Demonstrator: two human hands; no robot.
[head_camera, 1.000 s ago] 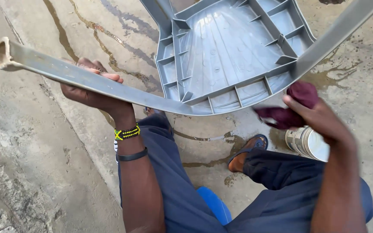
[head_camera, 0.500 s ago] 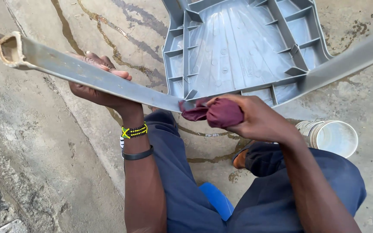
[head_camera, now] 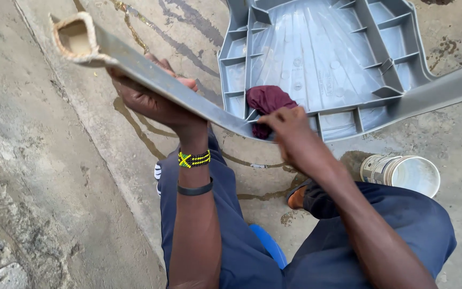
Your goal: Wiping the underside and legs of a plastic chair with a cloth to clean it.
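Grey plastic fills the upper part of the view: an upturned chair (head_camera: 322,59) with its ribbed underside facing up, one long leg (head_camera: 151,75) running out to the upper left, its open end caked with pale dirt. The left hand (head_camera: 148,99) is wrapped around that leg from below, fingers closed in a firm grip on it, and the leg hides most of the palm. At the wrist sit a beaded yellow, green and black bracelet (head_camera: 194,159) and a plain black band (head_camera: 195,189). The right hand (head_camera: 290,134) presses a bunched maroon cloth (head_camera: 267,101) against the near corner of the seat's underside, its grip closed on the cloth where the ribs meet the rim. Dark blue trousers (head_camera: 402,225) cover both knees below. On the wet, stained concrete floor (head_camera: 38,176), a white plastic bucket (head_camera: 407,174) with a greyish label on its side lies tipped just beside the right knee, apart from the chair.
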